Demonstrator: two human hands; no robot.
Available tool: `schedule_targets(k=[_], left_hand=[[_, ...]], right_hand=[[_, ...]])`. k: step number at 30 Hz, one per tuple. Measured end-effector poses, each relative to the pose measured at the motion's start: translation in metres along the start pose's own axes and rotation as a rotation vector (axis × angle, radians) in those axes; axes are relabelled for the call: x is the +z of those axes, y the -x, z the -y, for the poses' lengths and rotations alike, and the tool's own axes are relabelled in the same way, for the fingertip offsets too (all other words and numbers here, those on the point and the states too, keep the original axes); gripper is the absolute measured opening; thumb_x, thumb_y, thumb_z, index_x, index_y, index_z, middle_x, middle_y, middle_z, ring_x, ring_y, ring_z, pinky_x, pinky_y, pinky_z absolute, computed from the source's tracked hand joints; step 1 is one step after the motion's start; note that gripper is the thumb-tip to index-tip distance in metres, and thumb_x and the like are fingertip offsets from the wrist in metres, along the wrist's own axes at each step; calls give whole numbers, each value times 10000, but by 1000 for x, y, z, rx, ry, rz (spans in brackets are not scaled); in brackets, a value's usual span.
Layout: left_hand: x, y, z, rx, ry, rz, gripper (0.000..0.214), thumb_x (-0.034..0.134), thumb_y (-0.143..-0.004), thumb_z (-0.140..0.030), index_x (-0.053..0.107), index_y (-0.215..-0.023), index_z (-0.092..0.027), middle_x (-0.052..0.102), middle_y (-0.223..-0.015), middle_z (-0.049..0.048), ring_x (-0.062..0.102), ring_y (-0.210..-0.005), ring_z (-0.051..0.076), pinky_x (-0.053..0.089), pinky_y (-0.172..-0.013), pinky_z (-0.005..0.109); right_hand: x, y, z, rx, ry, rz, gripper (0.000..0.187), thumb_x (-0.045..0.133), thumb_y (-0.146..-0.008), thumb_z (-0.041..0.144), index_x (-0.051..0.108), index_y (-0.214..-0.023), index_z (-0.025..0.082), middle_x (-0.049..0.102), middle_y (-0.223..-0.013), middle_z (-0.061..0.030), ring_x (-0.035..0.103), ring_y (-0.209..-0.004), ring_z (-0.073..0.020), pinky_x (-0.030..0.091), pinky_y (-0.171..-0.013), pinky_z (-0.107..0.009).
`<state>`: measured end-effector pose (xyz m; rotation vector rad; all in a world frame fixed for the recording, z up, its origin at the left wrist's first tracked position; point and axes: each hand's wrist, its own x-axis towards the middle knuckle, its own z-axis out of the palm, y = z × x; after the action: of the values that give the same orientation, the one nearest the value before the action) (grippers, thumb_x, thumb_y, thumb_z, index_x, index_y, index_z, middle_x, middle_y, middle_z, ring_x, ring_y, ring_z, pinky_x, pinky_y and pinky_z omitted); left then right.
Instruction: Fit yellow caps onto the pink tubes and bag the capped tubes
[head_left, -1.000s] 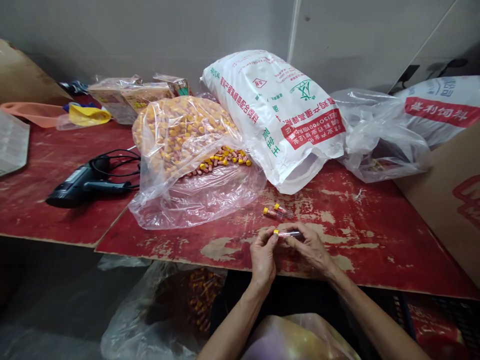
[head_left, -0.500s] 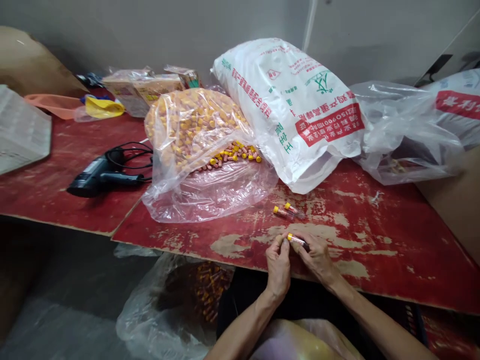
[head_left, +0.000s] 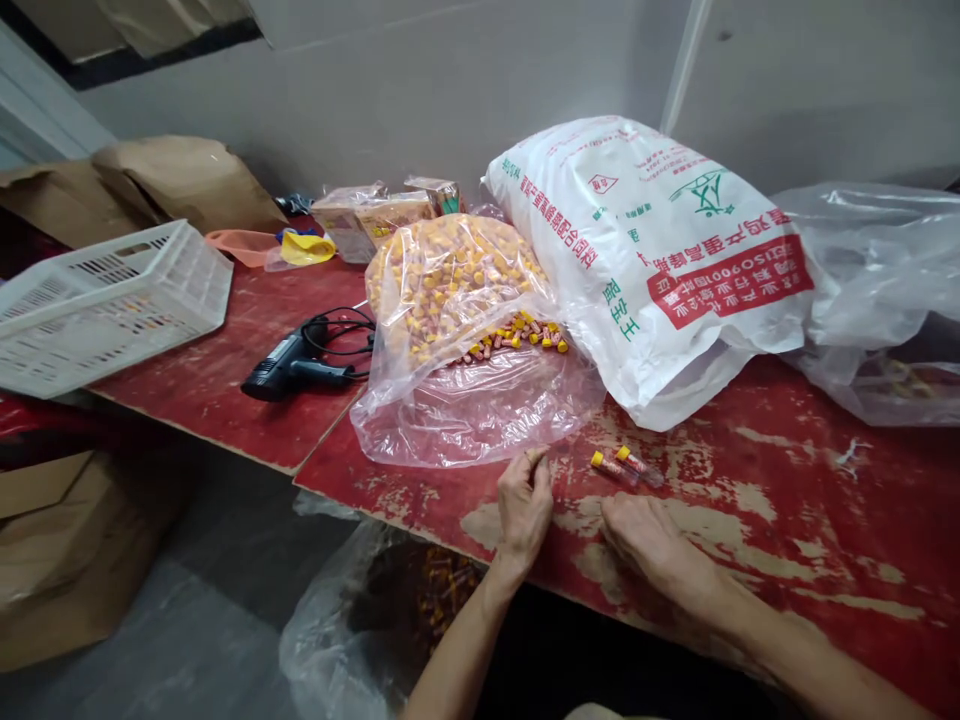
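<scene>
My left hand (head_left: 525, 508) is over the red table (head_left: 712, 480), fingers drawn together, with its fingertips close to the front edge of a clear plastic bag (head_left: 480, 420). Whatever it pinches, if anything, is too small to make out. To its right my right hand (head_left: 646, 535) is curled closed low over the worn tabletop, and its inside is hidden. Just beyond it lie two small clear tubes with yellow caps, a left tube (head_left: 613, 467) and a right tube (head_left: 639, 466). Many yellow-capped tubes (head_left: 457, 285) fill the bag.
A corded heat gun (head_left: 300, 360) lies left of the bag. Behind stands a big white printed sack (head_left: 645, 250). A white plastic crate (head_left: 127, 300) sits at far left. Under the table edge an open plastic bag (head_left: 330, 620) holds more tubes; a cardboard box (head_left: 75, 560) is lower left.
My hands have separated, the left one moving toward the bag. The tube that was between them no longer shows. The view has swung left, bringing the crate and box into sight.
</scene>
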<state>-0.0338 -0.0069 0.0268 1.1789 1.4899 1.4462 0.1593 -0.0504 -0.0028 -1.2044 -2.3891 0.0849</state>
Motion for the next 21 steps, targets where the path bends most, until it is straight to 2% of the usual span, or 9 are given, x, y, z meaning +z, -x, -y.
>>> schedule_targets(k=[4,6,9,14,17,19,21], left_hand=[[0,-55,4,182,-187,-91,167,573,-758,-156,712,-782,-246,622,-754,44,559,-758,207,423,-791,300],[1,-89,9,256,-417,-84,217,510,-789,-121,700,-812,-224,630,-818,67,577,-785,213,430,-785,304],[5,-138,15,305,-749,14,300,434,-790,-45,683,-888,-180,634,-954,123,587,-885,244,430,-806,325],[29,-208,17,407,-838,196,382,412,-738,28,668,-956,-153,591,-1151,176,513,-1095,307,343,-963,420],[41,-238,21,471,-1034,299,365,408,-780,-18,645,-1030,-140,545,-1226,185,488,-1121,318,323,-980,451],[44,-250,25,489,-1121,330,337,391,-810,-48,648,-1014,-125,558,-1178,198,501,-1097,319,348,-955,451],[45,-255,27,471,-1115,318,337,367,-827,-61,647,-1010,-102,579,-1088,214,521,-1060,329,383,-907,455]], right_hand=[[9,-7,-8,-16,1,-39,287,311,-960,225,596,-931,232,595,-757,-38,542,-651,-181,411,-626,-299],[18,-18,-12,-4,32,-103,277,330,-962,233,606,-967,211,619,-792,-59,573,-711,-199,416,-656,-317],[31,-31,-9,-13,101,-176,272,370,-945,195,585,-1110,184,656,-961,-97,579,-946,-255,403,-777,-372],[33,-34,-8,11,186,-276,301,414,-907,173,576,-1161,163,649,-1048,-117,567,-964,-250,396,-784,-394],[21,-37,-39,83,215,-334,312,421,-890,174,578,-1159,165,631,-1087,-117,559,-956,-239,417,-809,-395],[9,-44,-79,207,243,-356,283,401,-893,153,612,-1081,160,630,-1068,-120,552,-957,-238,437,-826,-390],[-6,-57,-129,358,246,-341,259,397,-896,145,637,-993,138,630,-1053,-133,549,-972,-239,452,-859,-379]])
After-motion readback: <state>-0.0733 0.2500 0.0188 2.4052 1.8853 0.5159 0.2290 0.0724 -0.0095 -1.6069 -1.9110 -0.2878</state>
